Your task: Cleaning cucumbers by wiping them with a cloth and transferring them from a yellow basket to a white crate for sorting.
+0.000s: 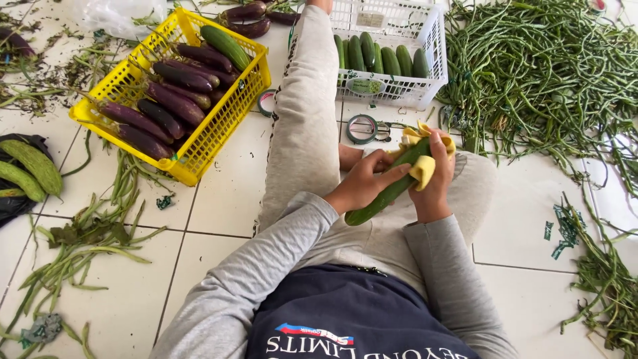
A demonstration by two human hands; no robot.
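Note:
My left hand (362, 183) grips the middle of a long green cucumber (375, 201) that slants over my lap. My right hand (433, 183) wraps a yellow cloth (424, 169) around the cucumber's upper end. Both hands sit just above my bent right knee. My left leg in grey trousers stretches forward between two baskets.
A yellow basket (199, 143) of purple aubergines and one cucumber stands at left. A white basket (425, 83) with several cucumbers stands ahead. A big heap of long beans (545, 73) lies at right. Tape rolls (362, 128) lie on the tiles; bitter gourds (30, 166) lie far left.

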